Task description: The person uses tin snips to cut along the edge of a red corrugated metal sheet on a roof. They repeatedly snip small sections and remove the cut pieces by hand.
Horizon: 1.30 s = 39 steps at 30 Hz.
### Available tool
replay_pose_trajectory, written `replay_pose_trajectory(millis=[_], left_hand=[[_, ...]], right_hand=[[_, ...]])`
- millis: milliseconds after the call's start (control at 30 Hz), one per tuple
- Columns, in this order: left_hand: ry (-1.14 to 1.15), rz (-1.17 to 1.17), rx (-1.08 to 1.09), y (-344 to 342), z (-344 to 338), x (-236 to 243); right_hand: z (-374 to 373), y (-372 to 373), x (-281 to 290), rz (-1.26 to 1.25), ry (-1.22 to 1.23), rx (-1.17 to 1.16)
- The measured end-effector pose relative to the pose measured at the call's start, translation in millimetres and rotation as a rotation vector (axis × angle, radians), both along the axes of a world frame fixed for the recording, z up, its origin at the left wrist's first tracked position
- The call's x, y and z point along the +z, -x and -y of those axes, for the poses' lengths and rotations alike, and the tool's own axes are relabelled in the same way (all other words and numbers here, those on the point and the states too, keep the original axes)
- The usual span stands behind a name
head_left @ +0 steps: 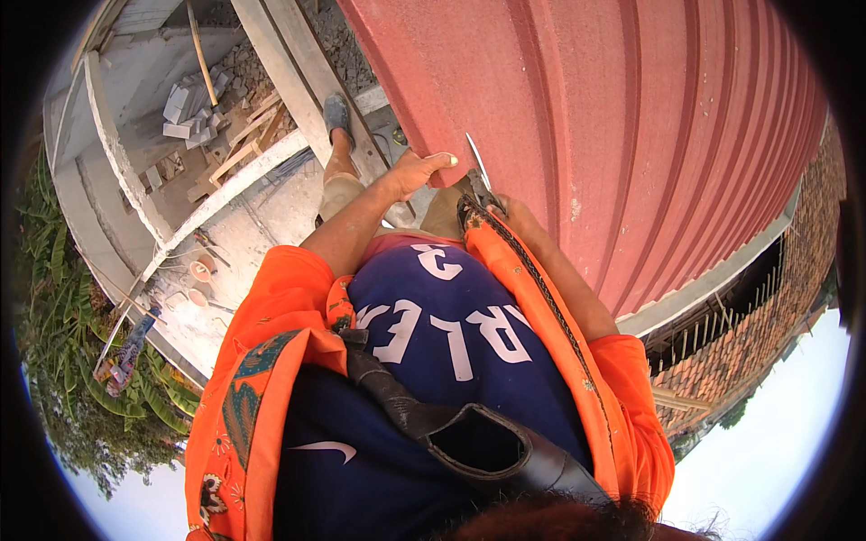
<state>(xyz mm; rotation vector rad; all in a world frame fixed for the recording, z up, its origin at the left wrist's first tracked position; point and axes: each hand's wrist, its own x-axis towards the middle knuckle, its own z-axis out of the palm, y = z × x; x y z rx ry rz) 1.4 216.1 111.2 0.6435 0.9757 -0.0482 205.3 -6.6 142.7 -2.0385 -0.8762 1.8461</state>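
Observation:
A red ribbed metal roofing sheet (577, 117) fills the upper right of the head view, its near corner right in front of me. My left hand (413, 175) is closed on that corner, thumb on top and the other fingers hidden beneath. Metal snips (478, 162) stand at the sheet's near edge, just right of my left hand. One long pointed blade shows above the red surface. Around the snips' handles my right hand (514, 218) is closed, partly covered by the edge of my orange jacket (505, 261).
My foot in a dark shoe (337, 115) rests on long wooden planks (293, 63) high above the ground. Below left are a concrete beam (234, 194), grey blocks (188, 108), loose timber (253, 126) and buckets (202, 268). A tiled roof (722, 356) lies right.

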Motion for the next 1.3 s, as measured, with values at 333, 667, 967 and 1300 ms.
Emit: replay_pose_trajectory(millis=[333, 667, 967, 1300], left_hand=[[-0.020, -0.030, -0.052, 1, -3, 7], [0.015, 0.026, -0.050, 4, -4, -2], [-0.012, -0.016, 0.002, -1, 0, 20], [-0.023, -0.032, 0.069, -8, 5, 17]], right_hand=[[-11, 13, 14, 0.057, -0.038, -0.164], [-34, -2, 35, 0.086, 0.014, 0.026], [-27, -21, 28, 0.000, 0.046, 0.053], [-27, 0, 12, 0.162, -0.043, -0.009]])
